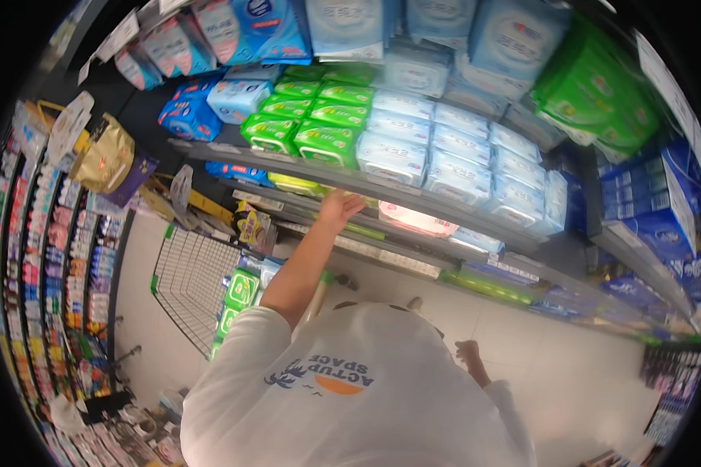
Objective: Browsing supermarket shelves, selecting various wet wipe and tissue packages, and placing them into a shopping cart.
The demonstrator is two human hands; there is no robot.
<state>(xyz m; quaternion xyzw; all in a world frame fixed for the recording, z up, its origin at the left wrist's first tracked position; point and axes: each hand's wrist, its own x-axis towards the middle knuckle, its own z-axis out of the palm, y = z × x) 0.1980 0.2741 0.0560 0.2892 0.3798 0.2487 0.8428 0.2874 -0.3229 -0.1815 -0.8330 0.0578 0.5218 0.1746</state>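
My left hand (340, 210) reaches to the front of a lower shelf, just under the edge of the shelf above. Its fingertips are partly hidden there, so whether they grip anything is unclear. Beside it on the lower shelf lie a yellow-green soft pack (295, 183) and a pink-and-white pack (416, 218). My right hand (468, 352) hangs at my side over the floor, fingers loosely apart, with nothing in it. Above my left hand, green wipe packs (325, 141) and pale blue wipe packs (392, 156) stand in stacked rows.
A wire shopping cart (195, 277) with green packs (240, 289) inside stands at my left. Hanging bags (106, 154) jut out at the shelf's left end. Blue cartons (645, 201) fill the right side. Further left are curved-looking shelves of bottles (55, 245).
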